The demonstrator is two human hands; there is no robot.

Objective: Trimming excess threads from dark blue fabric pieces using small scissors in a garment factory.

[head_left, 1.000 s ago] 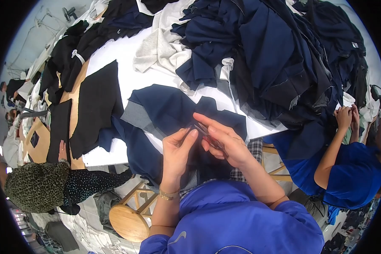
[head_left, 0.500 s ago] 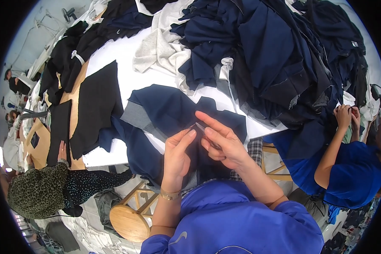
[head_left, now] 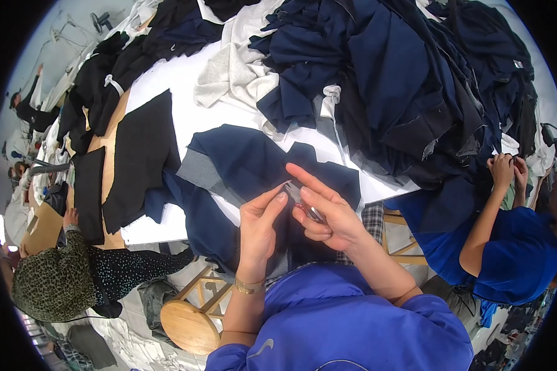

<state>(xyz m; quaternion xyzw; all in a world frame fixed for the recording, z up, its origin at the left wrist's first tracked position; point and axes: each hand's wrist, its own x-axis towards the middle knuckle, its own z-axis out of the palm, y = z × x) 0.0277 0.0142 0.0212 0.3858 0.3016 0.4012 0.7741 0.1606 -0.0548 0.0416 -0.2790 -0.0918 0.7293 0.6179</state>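
My right hand (head_left: pixel 335 217) is closed around small metal thread snips (head_left: pixel 294 193), its index finger stretched out above them. The tips of the snips point toward my left hand (head_left: pixel 259 222), whose thumb and index finger are pinched together close by. What that pinch holds is too small to make out. Under both hands a navy fabric piece (head_left: pixel 244 157) with a grey underside spreads over the table edge and hangs down toward my lap.
A large heap of navy garments (head_left: pixel 384 80) covers the far right of the white table (head_left: pixel 189 80). Black fabric panels (head_left: pixel 141 161) lie at left. A wooden stool (head_left: pixel 190 326) stands below. One person in a blue sleeve (head_left: pixel 513 250) works at right, another in a patterned top (head_left: pixel 52 275) at left.
The snips have turned in my right hand and show more of their metal. My left hand stays nearly in place. At left, the patterned-top person's hand has shifted and the brown sheet there has moved.
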